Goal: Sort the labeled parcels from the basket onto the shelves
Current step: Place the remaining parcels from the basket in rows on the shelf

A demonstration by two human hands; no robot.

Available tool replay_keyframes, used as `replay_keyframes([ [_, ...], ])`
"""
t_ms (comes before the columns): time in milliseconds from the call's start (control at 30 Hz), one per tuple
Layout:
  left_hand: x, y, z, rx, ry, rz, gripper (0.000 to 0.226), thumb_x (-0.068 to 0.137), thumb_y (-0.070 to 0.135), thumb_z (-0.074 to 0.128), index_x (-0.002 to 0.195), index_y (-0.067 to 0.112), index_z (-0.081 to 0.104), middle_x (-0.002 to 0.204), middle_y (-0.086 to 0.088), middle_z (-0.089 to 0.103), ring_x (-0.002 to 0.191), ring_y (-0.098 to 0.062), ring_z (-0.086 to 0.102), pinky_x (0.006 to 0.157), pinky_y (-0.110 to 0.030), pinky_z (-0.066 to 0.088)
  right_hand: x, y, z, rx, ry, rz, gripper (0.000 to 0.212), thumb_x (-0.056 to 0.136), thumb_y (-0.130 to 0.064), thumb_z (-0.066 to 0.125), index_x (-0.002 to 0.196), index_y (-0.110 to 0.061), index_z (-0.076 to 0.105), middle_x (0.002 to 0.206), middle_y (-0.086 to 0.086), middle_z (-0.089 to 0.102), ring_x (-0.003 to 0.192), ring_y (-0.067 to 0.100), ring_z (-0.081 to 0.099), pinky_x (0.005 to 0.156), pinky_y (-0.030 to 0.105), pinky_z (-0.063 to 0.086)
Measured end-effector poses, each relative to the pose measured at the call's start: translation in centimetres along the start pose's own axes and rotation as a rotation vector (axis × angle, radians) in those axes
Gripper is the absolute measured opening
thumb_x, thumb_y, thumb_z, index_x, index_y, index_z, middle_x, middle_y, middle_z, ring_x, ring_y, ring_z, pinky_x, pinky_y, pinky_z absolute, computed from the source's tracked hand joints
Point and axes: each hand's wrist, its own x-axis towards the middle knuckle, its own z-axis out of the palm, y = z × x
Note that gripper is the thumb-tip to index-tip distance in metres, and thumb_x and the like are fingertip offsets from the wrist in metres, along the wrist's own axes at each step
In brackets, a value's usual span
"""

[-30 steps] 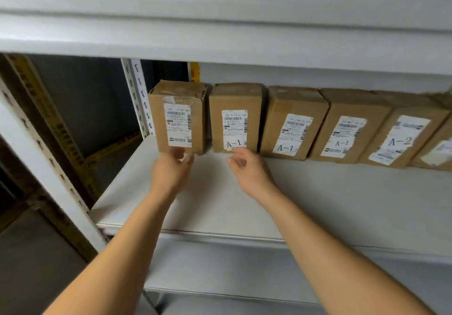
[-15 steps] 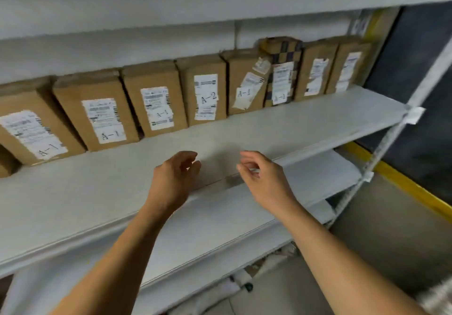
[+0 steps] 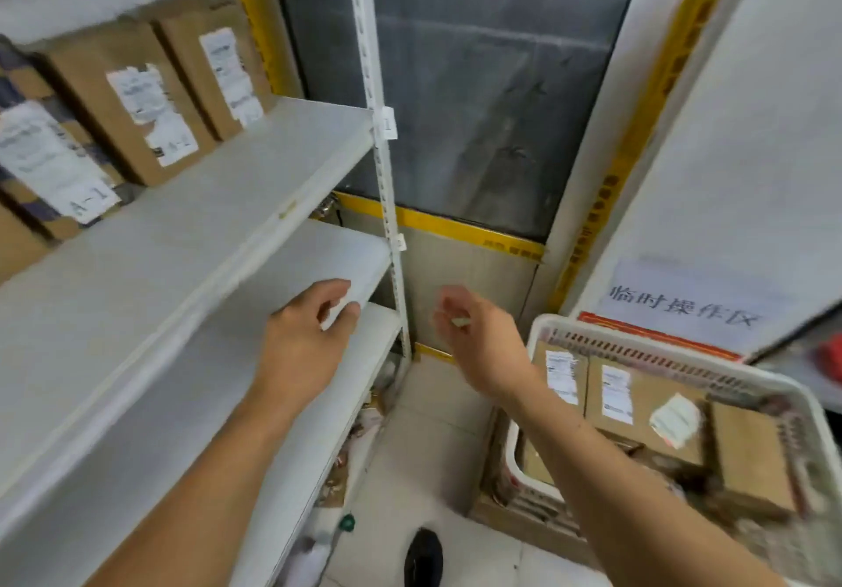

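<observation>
Basket: white plastic, on the right and near, below and just right of the right hand; its far rim sits close under that wrist.
Parcels in the basket: brown cardboard boxes with white labels, lying flat, label side up; at least four show on top and more lie blurred beneath, so the full count cannot be told.
Long axis: the two labelled boxes at the far rim lie side by side, their long sides running from far to near.
Left hand: holds nothing, fingers loosely curled, over the front edge of the middle shelf, well apart from the basket.
Right hand: holds nothing, fingers relaxed and half curled, in the air between the shelf post and the basket.
Nearer hand: the right, by a wide margin; judging from this, the next pick falls to it, down and to the right.
Parcels on the upper shelf: four in view, standing upright at far left, labels facing out; one reads A-1.
Shelves: three white boards in view; the two lower ones show no parcels.
</observation>
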Motion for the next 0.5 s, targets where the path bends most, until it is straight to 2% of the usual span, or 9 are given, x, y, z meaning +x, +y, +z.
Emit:
replay_keyframes([
  [100, 3.5, 1.1, 6.4, -0.039, -0.172, 0.048, 0.033, 0.099, 0.031, 0.071, 0.131, 0.027, 0.07, 0.125, 0.014, 0.072, 0.116, -0.007, 0.065, 0.101, -0.019, 0.045, 0.1, 5.0, -3.0, -0.038, 0.091, 0.14, 0.037, 0.105, -0.031, 0.065, 0.14, -0.022, 0.064, 0.123, -0.006, 0.073, 0.104, 0.003, 0.067, 0.078, 0.004, 0.047],
  [133, 4.5, 1.4, 8.5, -0.046, -0.229, 0.06, 0.034, 0.099, 0.031, 0.071, 0.132, 0.026, 0.07, 0.127, 0.012, 0.072, 0.118, -0.008, 0.065, 0.102, -0.023, 0.046, 0.0, 6.6, -3.8, -0.064, 0.117, 0.192, 0.035, 0.104, -0.031, 0.065, 0.138, -0.021, 0.065, 0.121, -0.005, 0.074, 0.103, 0.007, 0.069, 0.079, 0.008, 0.05],
  [200, 5.9, 2.1, 12.9, -0.073, -0.348, 0.075, 0.037, 0.1, 0.031, 0.071, 0.136, 0.024, 0.067, 0.132, 0.009, 0.071, 0.123, -0.009, 0.064, 0.104, -0.024, 0.046, -0.4, 9.8, -5.4, -0.096, 0.167, 0.299, 0.03, 0.103, -0.031, 0.065, 0.132, -0.02, 0.066, 0.118, -0.001, 0.075, 0.105, 0.016, 0.07, 0.088, 0.028, 0.058],
  [233, 6.5, 2.4, 15.0, -0.078, -0.409, 0.088, 0.039, 0.1, 0.031, 0.07, 0.138, 0.024, 0.066, 0.134, 0.008, 0.07, 0.125, -0.01, 0.063, 0.105, -0.026, 0.046, -0.7, 11.3, -6.1, -0.1, 0.195, 0.346, 0.031, 0.104, -0.033, 0.065, 0.133, -0.023, 0.065, 0.12, -0.002, 0.074, 0.109, 0.016, 0.069, 0.092, 0.032, 0.058],
  [333, 7.1, 3.4, 21.0, -0.057, -0.556, 0.144, 0.042, 0.101, 0.031, 0.068, 0.142, 0.023, 0.063, 0.138, 0.006, 0.067, 0.128, -0.011, 0.061, 0.107, -0.029, 0.046, -1.9, 15.4, -8.0, -0.136, 0.247, 0.48, 0.041, 0.104, -0.042, 0.063, 0.144, -0.03, 0.059, 0.13, -0.007, 0.071, 0.117, 0.013, 0.066, 0.096, 0.03, 0.055],
  [500, 5.9, 5.5, 29.4, -0.013, -0.742, 0.172, 0.044, 0.1, 0.032, 0.07, 0.142, 0.022, 0.062, 0.138, 0.001, 0.068, 0.128, -0.017, 0.062, 0.107, -0.036, 0.049, -5.1, 20.9, -11.0, -0.155, 0.302, 0.647, 0.046, 0.104, -0.042, 0.063, 0.146, -0.026, 0.058, 0.132, -0.003, 0.071, 0.117, 0.013, 0.067, 0.091, 0.026, 0.05],
])
